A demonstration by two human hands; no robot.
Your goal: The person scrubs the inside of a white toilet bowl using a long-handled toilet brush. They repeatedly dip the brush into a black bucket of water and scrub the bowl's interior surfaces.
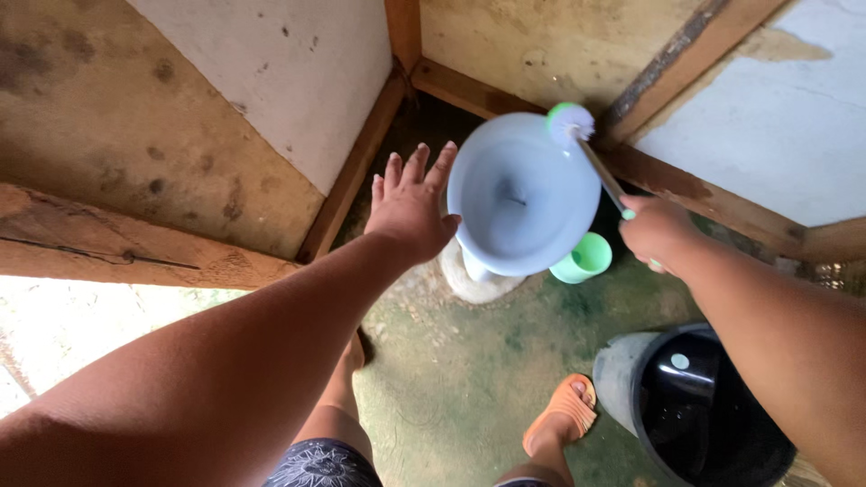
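A pale blue toilet bowl [519, 194] stands in the corner of a small stall. My right hand [657, 232] grips the handle of a toilet brush [572, 124], whose white and green head rests on the bowl's far rim. My left hand [412, 205] is spread flat with its fingers apart, right beside the bowl's left rim, and holds nothing.
A green brush holder [585, 258] sits on the floor right of the bowl. A black bucket of water [699, 406] stands at the lower right. Wooden beams and stained walls close in on three sides. My feet, one in an orange sandal [561, 413], are on the mossy concrete floor.
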